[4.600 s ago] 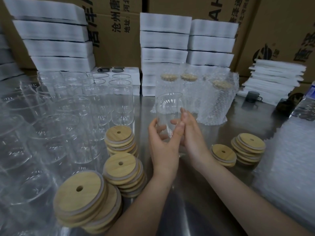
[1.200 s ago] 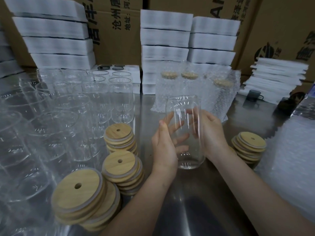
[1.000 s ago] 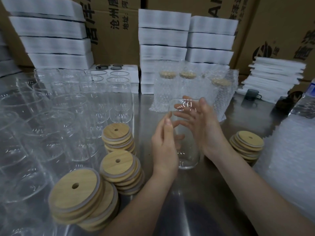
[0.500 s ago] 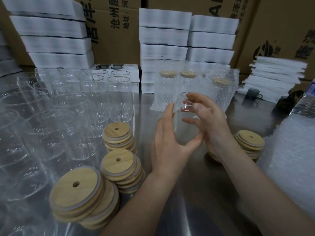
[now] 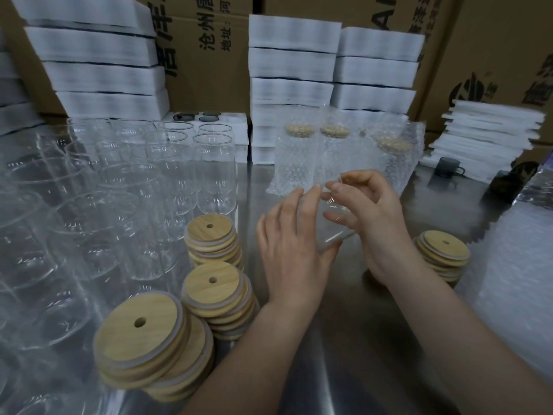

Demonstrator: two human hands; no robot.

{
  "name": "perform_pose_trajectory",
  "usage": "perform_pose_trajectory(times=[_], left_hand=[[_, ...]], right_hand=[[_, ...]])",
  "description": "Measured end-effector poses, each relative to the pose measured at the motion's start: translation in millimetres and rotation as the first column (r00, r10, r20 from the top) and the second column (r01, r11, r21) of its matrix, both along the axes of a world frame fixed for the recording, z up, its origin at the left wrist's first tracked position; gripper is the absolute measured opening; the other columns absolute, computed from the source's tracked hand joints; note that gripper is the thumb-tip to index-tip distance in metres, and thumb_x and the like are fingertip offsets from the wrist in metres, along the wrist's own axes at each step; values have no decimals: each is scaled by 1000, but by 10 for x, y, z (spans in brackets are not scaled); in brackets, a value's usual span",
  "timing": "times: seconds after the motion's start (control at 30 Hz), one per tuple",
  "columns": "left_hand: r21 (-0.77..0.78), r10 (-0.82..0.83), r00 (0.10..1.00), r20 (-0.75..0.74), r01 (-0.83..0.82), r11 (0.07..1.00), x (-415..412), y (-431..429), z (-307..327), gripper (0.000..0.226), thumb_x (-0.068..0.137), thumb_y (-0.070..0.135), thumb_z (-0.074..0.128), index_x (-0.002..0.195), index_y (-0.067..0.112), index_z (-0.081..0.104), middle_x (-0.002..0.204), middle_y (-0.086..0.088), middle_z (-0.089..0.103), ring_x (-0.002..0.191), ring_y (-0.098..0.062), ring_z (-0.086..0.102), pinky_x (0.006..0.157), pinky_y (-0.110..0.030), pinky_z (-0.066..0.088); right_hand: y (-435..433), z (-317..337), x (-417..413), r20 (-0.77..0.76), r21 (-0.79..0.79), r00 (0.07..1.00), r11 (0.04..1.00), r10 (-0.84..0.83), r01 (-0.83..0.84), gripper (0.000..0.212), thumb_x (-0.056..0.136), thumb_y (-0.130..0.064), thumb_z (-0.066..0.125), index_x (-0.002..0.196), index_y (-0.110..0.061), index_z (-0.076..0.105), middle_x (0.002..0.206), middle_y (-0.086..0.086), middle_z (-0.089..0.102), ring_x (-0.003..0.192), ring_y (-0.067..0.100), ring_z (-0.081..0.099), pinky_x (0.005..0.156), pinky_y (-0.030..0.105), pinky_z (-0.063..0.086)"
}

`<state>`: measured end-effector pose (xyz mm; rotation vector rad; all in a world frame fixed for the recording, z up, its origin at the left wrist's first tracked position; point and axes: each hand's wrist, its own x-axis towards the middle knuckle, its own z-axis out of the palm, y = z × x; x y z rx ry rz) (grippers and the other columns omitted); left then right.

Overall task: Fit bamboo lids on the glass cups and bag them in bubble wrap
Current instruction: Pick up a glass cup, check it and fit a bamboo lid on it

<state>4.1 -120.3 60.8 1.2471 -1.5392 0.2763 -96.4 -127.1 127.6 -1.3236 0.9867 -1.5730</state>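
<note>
Two-handed hold: wrapping tilted, lidless glass cup [image 5: 333,214] with left hand [image 5: 287,244], pinching near its rim with right hand [image 5: 374,217], over desk [image 5: 344,339]. Risking slip of smooth glass onto hard top, or knocking bamboo lids [image 5: 214,286].

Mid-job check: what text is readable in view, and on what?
"沧州": sideways on the back-left cardboard box.
"地址:河": same box, next column.
Large bold characters at that box's left edge: cropped, unreadable.
Letters on the middle cardboard box, characters on the right cardboard box: cropped, unreadable.
</note>
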Motion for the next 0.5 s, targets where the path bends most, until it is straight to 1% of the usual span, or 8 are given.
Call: perform_pose_trajectory(times=[0.1, 0.17, 0.23, 0.37, 0.43, 0.5], left_hand=[[24, -1, 1000, -26, 2, 1000, -11, -3, -18, 97, 64, 29, 87, 140, 27, 26, 139, -5, 52, 130, -29, 49, 106, -59, 36], [34, -1, 999, -39, 2, 999, -15, -8, -28, 97, 64, 25, 86, 140, 27, 26, 140, -3, 51, 131, -28, 47, 111, -58, 30], [30, -3, 999, -49, 5, 1000, -17, -15, -34, 95, 64, 22, 84, 140, 27, 26, 141, -3, 51, 132, -28, 46, 114, -55, 26], [12, -22, 999, -42, 23, 1000, -8, -18, -44, 94, 65, 22, 84, 140, 25, 27, 142, -4, 49, 133, -29, 45, 114, -57, 25], [-1, -24, 998, -50, 24, 1000, -13, -15, -42, 95, 64, 22, 86, 139, 25, 28, 140, -7, 50, 132, -29, 46, 112, -59, 28], [-24, -38, 996, -82, 36, 999, -25, -16, -36, 93, 65, 26, 87, 137, 23, 29, 137, -9, 52, 129, -30, 48, 107, -60, 34]], right_hand=[[0, -6, 8, 71, 36, 997, 999, 34, -36, 17, 85, -8, 71, 92, -14, 57, 104, 14, 65, 112, 36, 64, 86, 42, 56], [-5, -12, 19, 114, 46, 993, 998, 38, -43, 17, 84, -9, 73, 84, -16, 57, 94, 9, 68, 103, 31, 69, 78, 34, 57], [-13, -11, 23, 150, 58, 988, 997, 42, -51, 20, 84, -10, 73, 75, -16, 55, 85, 7, 69, 93, 24, 70, 70, 28, 56], [-40, 2, -16, 267, 106, 961, 989, 69, -101, 27, 88, -13, 68, 65, -16, 55, 81, 8, 70, 82, 20, 69, 68, 28, 58], [-60, -3, -39, 304, 125, 950, 986, 71, -114, 22, 89, -15, 67, 69, -14, 59, 83, 8, 72, 81, 19, 70, 71, 28, 59], [-85, -17, -54, 325, 141, 942, 981, 82, -134, 13, 88, -18, 68, 79, -9, 63, 87, 9, 74, 82, 19, 71, 76, 28, 59]])
